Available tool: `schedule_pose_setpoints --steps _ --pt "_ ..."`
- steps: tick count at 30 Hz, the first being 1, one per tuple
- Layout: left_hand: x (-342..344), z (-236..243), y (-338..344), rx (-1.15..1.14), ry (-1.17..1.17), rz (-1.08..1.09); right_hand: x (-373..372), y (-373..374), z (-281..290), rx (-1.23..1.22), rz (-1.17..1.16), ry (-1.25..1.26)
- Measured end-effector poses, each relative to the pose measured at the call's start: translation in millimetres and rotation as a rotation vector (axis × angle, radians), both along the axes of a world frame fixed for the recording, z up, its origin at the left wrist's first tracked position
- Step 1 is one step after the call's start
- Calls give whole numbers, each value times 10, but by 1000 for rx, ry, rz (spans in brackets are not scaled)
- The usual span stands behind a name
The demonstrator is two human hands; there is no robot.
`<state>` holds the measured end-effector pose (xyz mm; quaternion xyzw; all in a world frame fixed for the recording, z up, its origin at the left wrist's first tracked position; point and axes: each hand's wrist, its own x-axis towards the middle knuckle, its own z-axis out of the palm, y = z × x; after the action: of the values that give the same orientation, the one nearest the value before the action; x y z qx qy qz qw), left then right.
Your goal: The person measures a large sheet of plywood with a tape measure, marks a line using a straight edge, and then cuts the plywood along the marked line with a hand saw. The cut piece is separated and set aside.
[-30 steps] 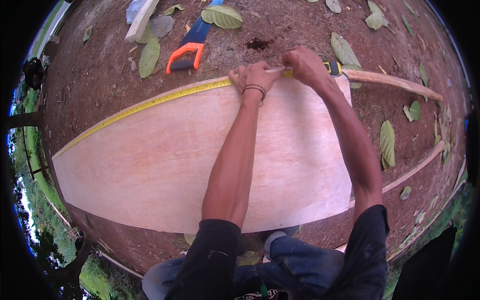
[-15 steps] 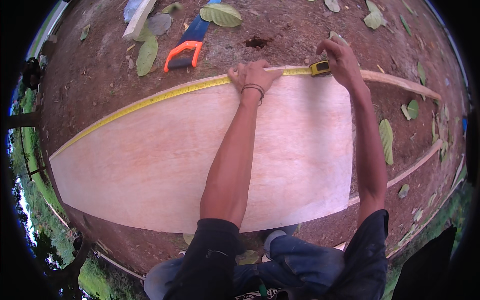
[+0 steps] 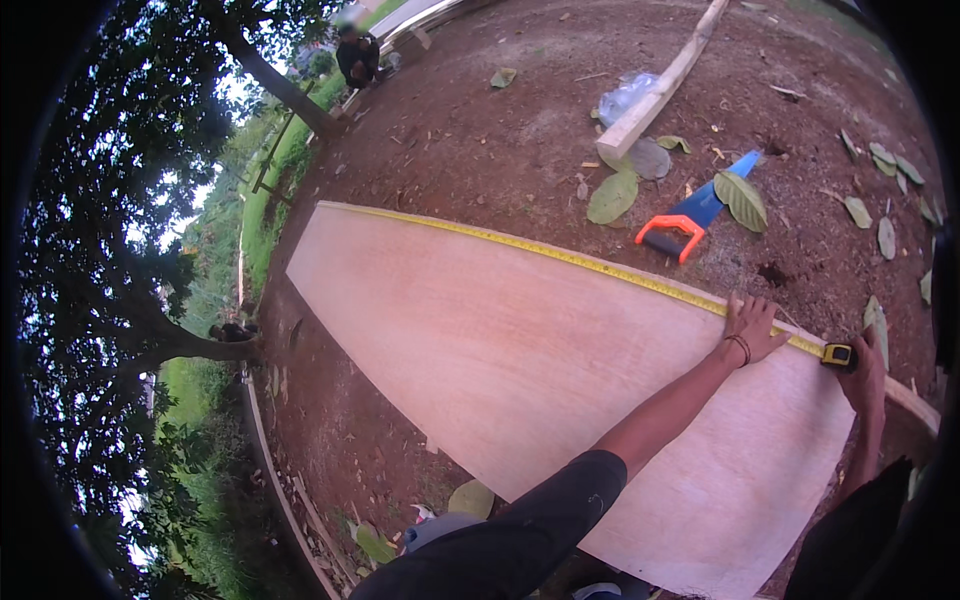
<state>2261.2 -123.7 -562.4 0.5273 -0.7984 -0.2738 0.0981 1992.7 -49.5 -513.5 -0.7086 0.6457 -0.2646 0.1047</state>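
A long yellow tape measure (image 3: 560, 256) is drawn out along the far edge of a pale plywood sheet (image 3: 520, 370). My left hand (image 3: 752, 328) presses on the blade and the sheet's edge near the right end, thumb spread away from the fingers. At the sheet's right corner sits the tape's black and yellow case (image 3: 839, 356). Against that case, my right hand (image 3: 866, 378) appears to grip its right side; some of its fingers are hidden.
On the soil beyond the sheet lies a handsaw (image 3: 697, 212) with an orange and black handle, partly under a leaf (image 3: 740, 201). A wooden beam (image 3: 665, 85) and clear plastic (image 3: 627, 98) lie farther off. A person (image 3: 358, 58) crouches at the far left, near trees.
The view has swung left, shifting the sheet and both hands rightward in the picture. My right hand has come down from above the tape case to its side. My left hand still presses the blade.
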Motion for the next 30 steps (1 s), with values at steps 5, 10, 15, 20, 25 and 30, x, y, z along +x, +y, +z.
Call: schedule_pose_setpoints --steps 5,10,15,20,25,30 --pt "535 154 368 -390 -38 -226 428 290 367 6 105 69" --pt "1592 424 811 -458 -226 -386 1240 534 463 4 243 32" --pt "2909 677 1546 -244 -411 -401 2085 799 288 44 338 -14" --pt "3741 500 2719 -64 -311 78 2890 1047 179 147 404 -48" --pt "3650 19 3428 -353 -220 402 3206 1045 179 123 434 -82" --pt "3669 -8 3465 -351 -159 449 3418 1021 144 219 513 -181"
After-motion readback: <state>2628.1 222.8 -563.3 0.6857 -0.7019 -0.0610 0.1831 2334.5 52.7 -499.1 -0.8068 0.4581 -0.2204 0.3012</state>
